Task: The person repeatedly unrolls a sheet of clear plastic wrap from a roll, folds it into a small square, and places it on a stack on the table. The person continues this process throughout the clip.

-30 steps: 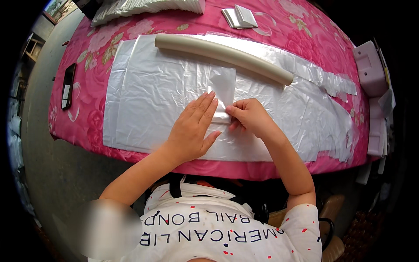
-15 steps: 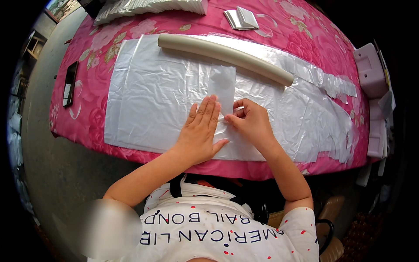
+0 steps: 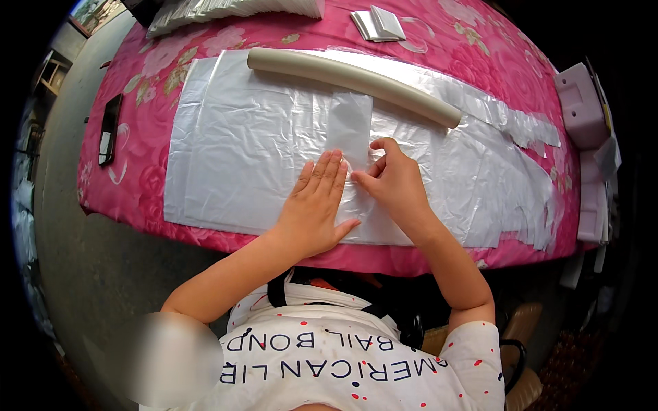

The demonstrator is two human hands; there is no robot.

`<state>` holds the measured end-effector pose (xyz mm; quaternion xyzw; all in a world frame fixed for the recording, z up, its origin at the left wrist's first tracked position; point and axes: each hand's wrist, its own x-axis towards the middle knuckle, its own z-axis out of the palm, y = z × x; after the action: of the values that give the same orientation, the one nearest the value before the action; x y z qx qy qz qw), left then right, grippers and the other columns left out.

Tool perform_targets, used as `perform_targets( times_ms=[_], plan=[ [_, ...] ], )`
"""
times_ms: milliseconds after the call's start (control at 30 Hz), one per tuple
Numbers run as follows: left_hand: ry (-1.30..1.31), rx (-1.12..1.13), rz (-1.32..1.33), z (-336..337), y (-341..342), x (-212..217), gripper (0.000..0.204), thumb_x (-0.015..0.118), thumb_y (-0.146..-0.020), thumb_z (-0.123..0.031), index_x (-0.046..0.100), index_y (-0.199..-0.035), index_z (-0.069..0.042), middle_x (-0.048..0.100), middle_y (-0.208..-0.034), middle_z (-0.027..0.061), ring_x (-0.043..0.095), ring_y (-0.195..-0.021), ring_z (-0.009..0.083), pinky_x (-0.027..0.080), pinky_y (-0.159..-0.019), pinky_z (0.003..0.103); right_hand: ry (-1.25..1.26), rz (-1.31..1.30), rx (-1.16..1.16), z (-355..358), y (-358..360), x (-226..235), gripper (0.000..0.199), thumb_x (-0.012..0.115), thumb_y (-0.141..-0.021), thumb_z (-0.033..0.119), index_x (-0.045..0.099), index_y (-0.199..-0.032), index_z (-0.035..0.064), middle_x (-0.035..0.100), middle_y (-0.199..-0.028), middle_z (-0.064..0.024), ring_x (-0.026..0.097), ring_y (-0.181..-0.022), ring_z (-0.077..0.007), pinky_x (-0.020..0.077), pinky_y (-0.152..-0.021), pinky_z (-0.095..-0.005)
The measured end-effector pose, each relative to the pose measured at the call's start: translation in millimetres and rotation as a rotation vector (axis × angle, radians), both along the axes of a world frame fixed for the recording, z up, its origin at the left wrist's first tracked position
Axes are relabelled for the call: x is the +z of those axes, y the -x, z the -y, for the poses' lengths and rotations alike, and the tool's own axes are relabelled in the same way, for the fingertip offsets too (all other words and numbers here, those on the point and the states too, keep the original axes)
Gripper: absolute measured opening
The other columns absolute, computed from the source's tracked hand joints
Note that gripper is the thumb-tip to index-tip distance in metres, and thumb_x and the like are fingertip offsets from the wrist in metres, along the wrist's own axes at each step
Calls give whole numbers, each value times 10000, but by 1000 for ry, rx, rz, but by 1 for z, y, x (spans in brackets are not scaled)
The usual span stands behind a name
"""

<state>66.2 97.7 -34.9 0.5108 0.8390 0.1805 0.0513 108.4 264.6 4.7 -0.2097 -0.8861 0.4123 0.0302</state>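
My left hand [image 3: 312,209] lies flat on a small folded piece of thin, whitish plastic film [image 3: 351,123], its fingers together and its thumb out to the side. Just right of its fingertips, my right hand [image 3: 395,181] pinches at the near edge of that folded piece with thumb and fingers, the index finger raised and bent. Beneath both hands spreads a stack of large, wrinkled plastic sheets [image 3: 233,151]. Across their far side rests a long beige tube [image 3: 356,83], close beyond the folded piece.
The table wears a pink flowered cloth [image 3: 147,181]. A phone [image 3: 110,130] lies at the left. Several folded white packets [image 3: 378,26] and a row of white folded pieces [image 3: 233,12] sit at the far side. A pale pink plastic container [image 3: 581,109] stands at the right edge.
My right index finger has lifted away from the folded film, and the thumb has shifted slightly. The left hand stays pressed flat in the same place.
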Motion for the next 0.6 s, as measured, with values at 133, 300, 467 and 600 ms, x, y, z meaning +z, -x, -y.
perform_targets(
  times_ms=[133,300,467,600],
  plan=[
    [-76,-29,-45,0,11,4,668,603,-799,-329,395,-1299,63,374,-1372,218,335,-1300,320,239,-1075,408,-650,-433,341,-4,-5,-17,430,701,-723,112,545,-1107,-2,572,-1115,-154,510,-1106,-263,426,-921,-366],
    [-234,-136,-90,-3,38,5,358,592,-788,-93,539,-1111,51,546,-1185,176,523,-1110,296,418,-927,385,-505,-354,657,-31,10,-26,416,655,-742,64,566,-1147,30,544,-1229,-108,482,-1177,-283,405,-984,-369],
    [-280,-235,-315,-3,49,-6,197,614,-756,-57,595,-931,32,615,-1043,147,605,-978,287,499,-818,354,-306,-316,636,-41,16,-27,437,589,-704,-29,578,-1136,32,545,-1231,-113,484,-1176,-288,407,-980,-362],
    [-310,-185,-169,-5,45,1,172,638,-719,-36,596,-880,9,636,-999,131,632,-924,270,524,-793,336,-309,-382,613,-39,15,-26,434,584,-646,-70,611,-1068,30,587,-1149,-106,537,-1069,-285,454,-901,-356]
  ],
)
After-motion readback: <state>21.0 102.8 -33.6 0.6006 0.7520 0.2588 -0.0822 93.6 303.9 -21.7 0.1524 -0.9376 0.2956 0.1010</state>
